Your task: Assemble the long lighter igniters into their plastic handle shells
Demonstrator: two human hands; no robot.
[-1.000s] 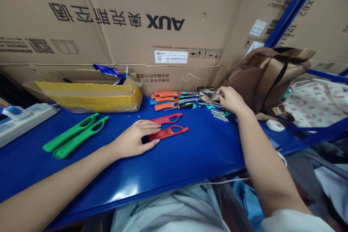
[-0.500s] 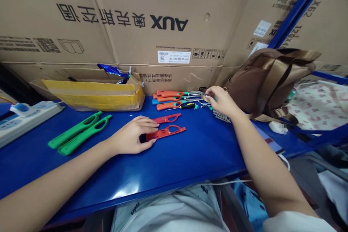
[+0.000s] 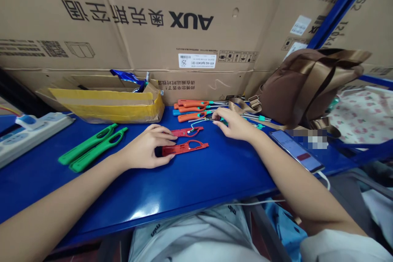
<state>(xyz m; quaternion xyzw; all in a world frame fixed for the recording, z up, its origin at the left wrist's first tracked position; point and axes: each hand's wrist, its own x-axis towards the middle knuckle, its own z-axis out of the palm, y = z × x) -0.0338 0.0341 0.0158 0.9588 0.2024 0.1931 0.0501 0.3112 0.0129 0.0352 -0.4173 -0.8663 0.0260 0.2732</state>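
Observation:
My left hand lies at the left end of two red lighter casing halves, its fingers on the far half and its thumb on the near half. Both halves lie side by side, insides partly visible. My right hand is closed in a pinch on a lighter's metal tube with a teal part, mostly hidden by the fingers. From it a thin wire with a small white end hangs over the far red half. Behind are several orange-handled lighters with metal tubes.
Two green casing halves lie at left, near a white power strip. A yellow-taped carton stands behind them. At right are a brown bag and a phone with a cable. Large cardboard backs the blue table.
My right hand has moved left and nearer from the pile of metal parts, bringing a tube with a trailing wire towards the red casing halves. My left hand has stayed almost in place.

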